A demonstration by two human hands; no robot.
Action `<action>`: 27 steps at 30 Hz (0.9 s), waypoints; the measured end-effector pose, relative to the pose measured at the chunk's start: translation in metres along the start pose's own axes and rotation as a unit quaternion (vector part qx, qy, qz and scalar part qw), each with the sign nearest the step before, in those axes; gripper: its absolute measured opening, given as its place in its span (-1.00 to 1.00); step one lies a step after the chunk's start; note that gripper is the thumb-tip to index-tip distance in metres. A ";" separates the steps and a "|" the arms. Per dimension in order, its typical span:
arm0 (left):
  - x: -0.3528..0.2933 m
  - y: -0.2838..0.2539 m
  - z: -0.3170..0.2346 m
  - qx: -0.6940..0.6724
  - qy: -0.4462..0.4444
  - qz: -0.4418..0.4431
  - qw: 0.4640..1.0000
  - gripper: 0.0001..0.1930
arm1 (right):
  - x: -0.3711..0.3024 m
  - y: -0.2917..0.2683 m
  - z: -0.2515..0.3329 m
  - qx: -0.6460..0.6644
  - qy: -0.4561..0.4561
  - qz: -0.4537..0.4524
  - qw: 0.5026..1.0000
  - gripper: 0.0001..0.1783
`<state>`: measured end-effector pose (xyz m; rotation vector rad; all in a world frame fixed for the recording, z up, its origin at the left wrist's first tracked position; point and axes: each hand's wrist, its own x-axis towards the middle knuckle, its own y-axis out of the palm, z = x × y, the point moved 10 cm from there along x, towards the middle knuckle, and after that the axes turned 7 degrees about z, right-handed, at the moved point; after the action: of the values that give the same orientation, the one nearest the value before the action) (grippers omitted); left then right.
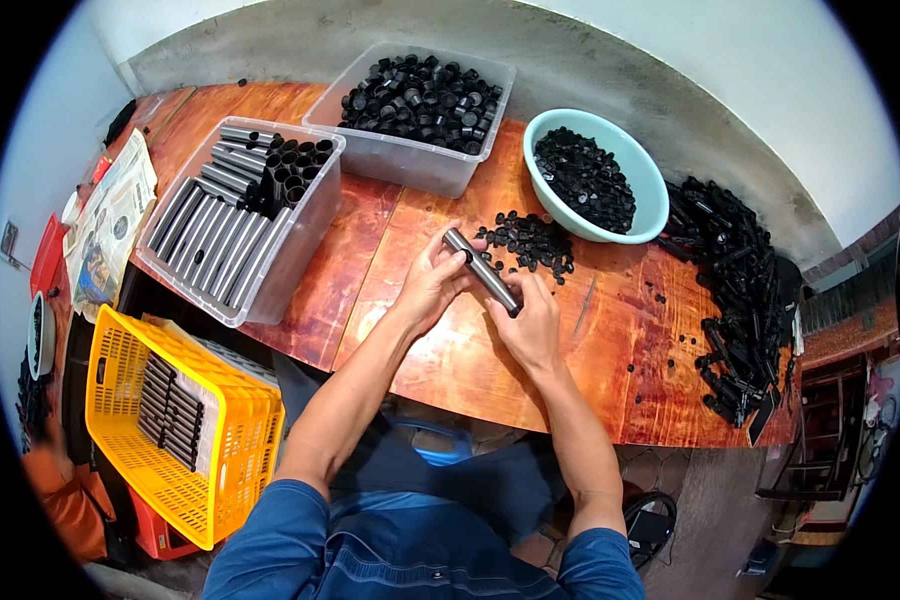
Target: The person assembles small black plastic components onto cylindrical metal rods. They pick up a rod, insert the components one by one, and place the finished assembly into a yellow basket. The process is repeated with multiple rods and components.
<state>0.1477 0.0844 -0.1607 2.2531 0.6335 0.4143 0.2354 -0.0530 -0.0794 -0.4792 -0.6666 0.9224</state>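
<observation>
Bare forearms (pixel 353 405) angle inward, the left hand (pixel 433 278) and right hand (pixel 526 325) curled near each other.

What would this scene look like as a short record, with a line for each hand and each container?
Left hand: grips the far end of a dark tube
Right hand: grips the tube's near end
Table: reddish-brown wood
Nearer clear bin: more tubes
Farther clear bin: short black cylinders
Pale blue-green bowl: small black pieces
Yellow crate: rows of dark tubes
</observation>
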 end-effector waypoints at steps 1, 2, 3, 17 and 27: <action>-0.001 0.002 -0.003 -0.009 0.010 0.006 1.000 -0.29 | -0.001 0.003 0.000 0.011 -0.012 -0.006 1.000 -0.64; -0.002 0.003 -0.006 -0.017 0.019 0.013 1.000 -0.27 | -0.002 0.006 0.001 0.022 -0.023 -0.012 0.999 -0.63; -0.004 0.001 -0.008 -0.011 0.018 0.018 1.000 -0.25 | -0.004 0.011 -0.002 0.046 -0.019 -0.008 0.999 -0.60; -0.023 0.013 -0.012 -0.022 0.025 0.094 0.995 -0.38 | -0.014 0.030 -0.025 0.128 0.062 0.085 0.986 -0.62; -0.023 0.018 -0.020 -0.040 0.012 0.048 0.998 -0.39 | -0.018 0.039 -0.026 0.169 0.066 0.140 0.973 -0.58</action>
<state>0.1247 0.0720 -0.1365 2.2114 0.5143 0.5064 0.2237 -0.0502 -0.1287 -0.3301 -0.3141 1.2331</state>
